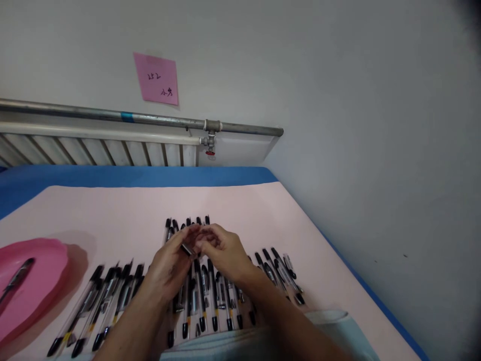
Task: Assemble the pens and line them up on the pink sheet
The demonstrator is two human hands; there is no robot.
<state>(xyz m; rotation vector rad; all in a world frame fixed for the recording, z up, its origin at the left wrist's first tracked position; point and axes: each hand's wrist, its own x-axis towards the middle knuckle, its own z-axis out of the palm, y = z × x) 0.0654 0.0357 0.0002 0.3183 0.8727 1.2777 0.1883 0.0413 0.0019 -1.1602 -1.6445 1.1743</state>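
Both hands meet above the middle of the spread of pens. My left hand [169, 263] has its fingers curled, and a short dark shiny piece [188, 249], perhaps a pen part, lies along its thumb side. Close against it, my right hand [227, 253] is curled inward; what its fingertips hold, if anything, is hidden. Below the hands lie clear-barrelled pens [214, 301] with black ends, mixed with loose caps and small metallic tips. More pens [108, 296] lie to the left, and another group [280, 273] to the right. Several black ends show beyond my fingers.
A pink plastic tray [48, 253] with a pen [17, 278] in it stands at the left. The pale pink table cover [124, 210] has a blue border. A radiator [93, 150], a pipe [161, 119] with a valve, and a pink note [158, 80] are at the wall.
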